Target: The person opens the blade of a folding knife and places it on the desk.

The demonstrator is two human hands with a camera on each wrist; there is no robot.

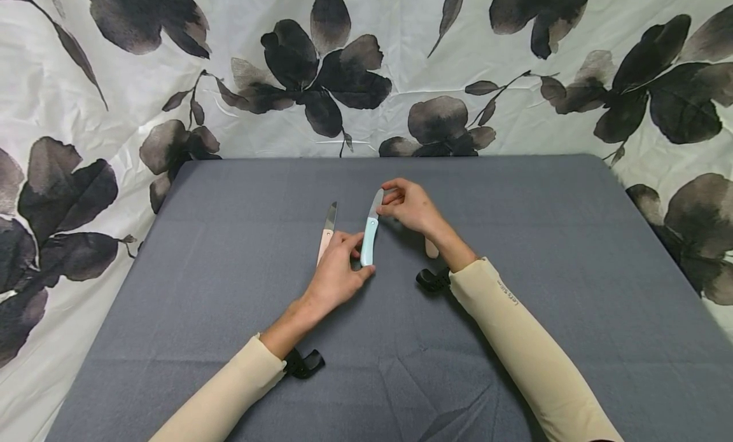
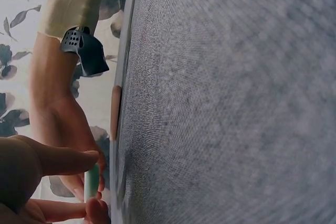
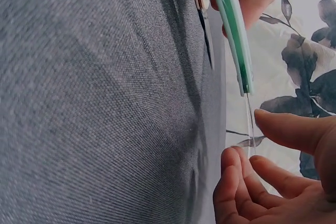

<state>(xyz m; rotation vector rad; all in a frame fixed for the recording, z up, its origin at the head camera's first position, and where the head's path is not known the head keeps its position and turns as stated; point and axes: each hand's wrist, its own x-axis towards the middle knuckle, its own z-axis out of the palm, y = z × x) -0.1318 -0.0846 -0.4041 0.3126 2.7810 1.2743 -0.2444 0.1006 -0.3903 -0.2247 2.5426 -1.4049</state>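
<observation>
A folding knife with a light blue handle (image 1: 369, 241) has its blade (image 1: 375, 203) extended away from the person. My left hand (image 1: 336, 270) grips the handle between thumb and fingers; in the left wrist view the handle (image 2: 92, 182) shows edge-on between thumb and fingertips. My right hand (image 1: 413, 205) is at the blade, thumb and index finger along its right side near the tip. In the right wrist view the thin blade (image 3: 249, 111) runs down to the curled fingers (image 3: 231, 177). Just left of my left hand is a peach-handled knife (image 1: 326, 238) with its blade out, partly hidden.
Under the right wrist lies a peach-coloured rounded piece (image 1: 431, 248), mostly hidden by the arm. A grey cloth (image 1: 378, 366) covers the table. Black wrist mounts (image 1: 305, 364) stick out below both sleeves. Behind the table hangs a floral sheet (image 1: 401, 79).
</observation>
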